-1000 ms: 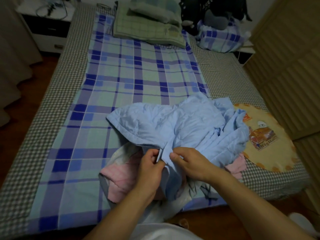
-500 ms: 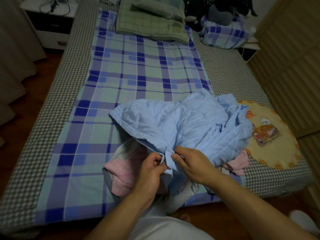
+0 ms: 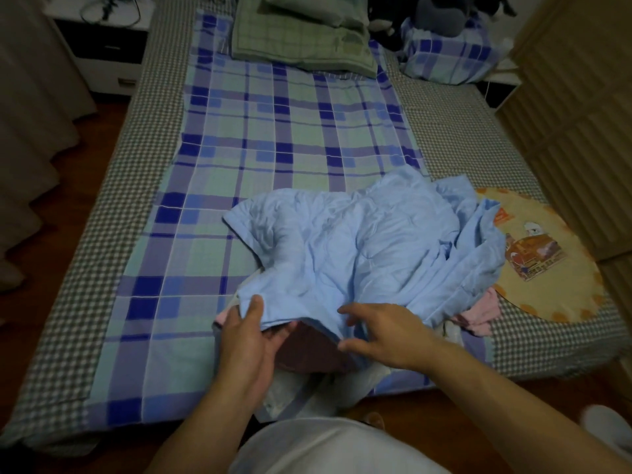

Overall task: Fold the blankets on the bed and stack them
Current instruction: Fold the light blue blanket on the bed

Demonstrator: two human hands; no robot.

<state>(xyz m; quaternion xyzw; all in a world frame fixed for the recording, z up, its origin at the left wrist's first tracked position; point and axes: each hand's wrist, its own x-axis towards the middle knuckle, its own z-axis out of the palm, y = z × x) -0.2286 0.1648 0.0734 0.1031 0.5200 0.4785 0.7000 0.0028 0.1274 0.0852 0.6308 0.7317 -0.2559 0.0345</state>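
Note:
A crumpled light blue blanket [image 3: 359,248] lies on the near half of the bed [image 3: 119,206]. My left hand [image 3: 248,336] holds its near edge, thumb on top and fingers underneath. My right hand [image 3: 383,331] pinches the same edge a little to the right, between thumb and fingers. The edge is lifted, showing a dark gap below. A pink blanket [image 3: 478,311] lies under the blue one and peeks out at its right and by my left hand. A round yellow printed blanket [image 3: 547,268] lies flat at the right.
A blue plaid sheet [image 3: 273,138] covers the middle of the bed. Green pillows [image 3: 301,32] and a plaid bundle [image 3: 448,56] sit at the head. A nightstand [image 3: 102,46] stands far left, a wooden wardrobe [image 3: 581,97] on the right. Something white hangs over the near bed edge [image 3: 290,395].
My hands have moved apart along the blue blanket's near edge, the left one going left. The edge is now spread and lifted between them.

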